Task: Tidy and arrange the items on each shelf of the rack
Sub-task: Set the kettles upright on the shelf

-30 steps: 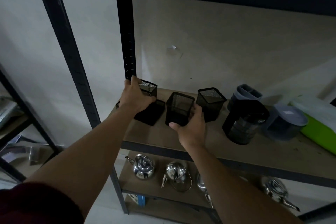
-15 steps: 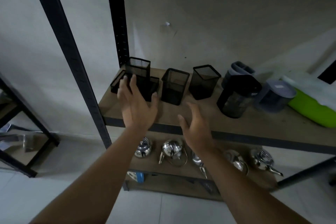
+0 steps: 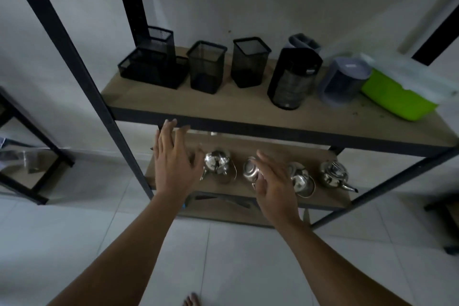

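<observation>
Steel kettles on the lower shelf [image 3: 323,202] look like my next job. I count 4: kettle 1 [image 3: 216,162] nearest the left post, kettle 2 [image 3: 249,172] tipped toward me, kettle 3 [image 3: 301,179], and kettle 4 [image 3: 334,174] with its spout aimed at the right front corner. My left hand [image 3: 173,166] hangs released, fingers spread, in front of the upper shelf's front edge; my right hand [image 3: 275,181] is also loose and holds nothing, in front of kettle 2.

My read: to do this well, take each kettle by its body or handle, 1 per hand, stand kettle 2 upright and turn all spouts 1 way along the shelf's length. Their polished sides will likely slip, so a full wrap beats a fingertip pinch.

Upper shelf [image 3: 223,104] appears sorted: mesh organiser [image 3: 151,67] at the left back corner, 2 mesh cups [image 3: 205,67] [image 3: 249,62], a dark jug [image 3: 293,77], a grey lidded tub [image 3: 344,82] and a green bin [image 3: 395,99] toward the right end.

In the way: the upper shelf's front rail overhangs the kettles, so I reach under it. Left front post [image 3: 104,117] crowds kettle 1.
</observation>
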